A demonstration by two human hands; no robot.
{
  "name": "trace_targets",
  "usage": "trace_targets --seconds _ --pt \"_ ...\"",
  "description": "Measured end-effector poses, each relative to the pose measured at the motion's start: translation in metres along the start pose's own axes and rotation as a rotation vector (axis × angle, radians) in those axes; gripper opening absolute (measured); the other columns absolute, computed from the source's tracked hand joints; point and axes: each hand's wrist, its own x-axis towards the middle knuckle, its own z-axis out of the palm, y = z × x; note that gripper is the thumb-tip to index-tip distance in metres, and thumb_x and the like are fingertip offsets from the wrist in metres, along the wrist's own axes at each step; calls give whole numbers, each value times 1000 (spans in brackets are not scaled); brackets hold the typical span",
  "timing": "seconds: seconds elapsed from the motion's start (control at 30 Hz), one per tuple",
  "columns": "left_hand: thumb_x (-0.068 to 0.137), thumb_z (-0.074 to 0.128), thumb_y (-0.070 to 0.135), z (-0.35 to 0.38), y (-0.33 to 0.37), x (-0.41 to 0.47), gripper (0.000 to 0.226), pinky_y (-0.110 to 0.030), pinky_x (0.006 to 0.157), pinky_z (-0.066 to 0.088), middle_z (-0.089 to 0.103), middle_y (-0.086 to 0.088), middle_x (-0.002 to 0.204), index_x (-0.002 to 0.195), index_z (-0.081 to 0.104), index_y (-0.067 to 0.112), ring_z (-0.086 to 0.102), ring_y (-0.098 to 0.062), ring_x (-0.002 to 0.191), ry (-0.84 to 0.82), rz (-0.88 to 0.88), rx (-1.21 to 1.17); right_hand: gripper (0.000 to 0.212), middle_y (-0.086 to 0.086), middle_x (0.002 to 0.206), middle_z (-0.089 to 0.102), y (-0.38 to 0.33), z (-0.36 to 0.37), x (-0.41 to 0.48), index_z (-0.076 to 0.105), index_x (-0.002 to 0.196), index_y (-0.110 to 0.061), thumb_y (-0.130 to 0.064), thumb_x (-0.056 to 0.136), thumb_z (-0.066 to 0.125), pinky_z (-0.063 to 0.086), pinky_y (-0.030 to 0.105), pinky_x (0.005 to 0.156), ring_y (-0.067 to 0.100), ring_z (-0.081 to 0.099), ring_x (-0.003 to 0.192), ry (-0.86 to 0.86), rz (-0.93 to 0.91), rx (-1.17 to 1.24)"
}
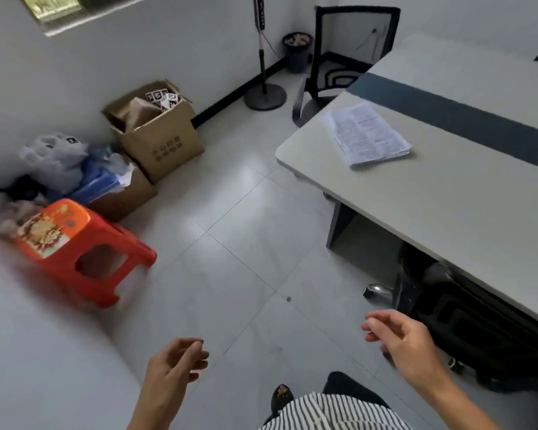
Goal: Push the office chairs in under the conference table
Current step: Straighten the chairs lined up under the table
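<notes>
Both our hands hang loosely curled and empty over the floor: left hand (176, 363), right hand (399, 342). Near chair (479, 330) sits under table (448, 193); far chair (351, 48) at its end.

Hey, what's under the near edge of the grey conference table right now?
A black office chair is tucked under the grey conference table, beside a dark table leg. The tabletop covers most of the chair's seat, so how far in it sits cannot be seen.
</notes>
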Motion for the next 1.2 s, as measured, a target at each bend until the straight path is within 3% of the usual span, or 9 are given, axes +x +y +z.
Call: trace_targets --seconds 0.27,0.47,0.57,0.73,0.93,1.07,1.2 --pt "90 56 5 -43 27 89 13 -39 66 51 74 -13 74 85 68 7 70 -30 74 100 -26 -89 9 -5 82 76 -73 78 93 70 93 -16 -13 89 63 48 29 67 10 71 72 -88 -59 -91" --pt "89 58 5 -70 95 201 11 -39 68 49 73 -8 69 86 68 7 68 -29 72 156 -5 -107 10 -11 81 75 -140 147 202 69 94 -20 -16 90 62 50 29 69 7 70 74 -131 -102 -97" --pt "86 64 11 -94 143 252 5 -38 68 50 74 -7 70 86 68 9 69 -24 70 171 54 -103 9 -6 81 76 -190 186 253 70 94 -20 -16 89 62 50 27 69 11 71 75 -177 -136 -90" --pt "89 57 6 -127 183 337 12 -38 68 50 74 -8 72 85 68 10 68 -25 73 217 71 -102 9 -2 84 75 -275 250 337 69 96 -20 -18 89 63 49 20 65 10 71 77 -247 -229 -130" --pt "89 56 4 -158 208 467 12 -36 65 50 73 -11 72 85 67 6 68 -32 75 191 25 -107 10 -2 82 76 -330 318 430 70 94 -20 -16 90 61 52 25 67 11 71 75 -150 -240 -131" --pt "90 57 9 -187 252 570 11 -47 73 52 73 -14 78 87 67 9 68 -30 77 114 52 -62 11 -6 79 76 -353 362 480 69 92 -20 -13 90 61 51 30 66 12 71 73 -52 -160 -82" --pt "90 57 13 -209 318 664 11 -37 68 52 73 -10 78 87 68 14 68 -27 78 -12 113 23 11 -3 79 76 -397 388 512 70 92 -18 -11 88 63 50 31 66 13 71 72 57 -109 -13"
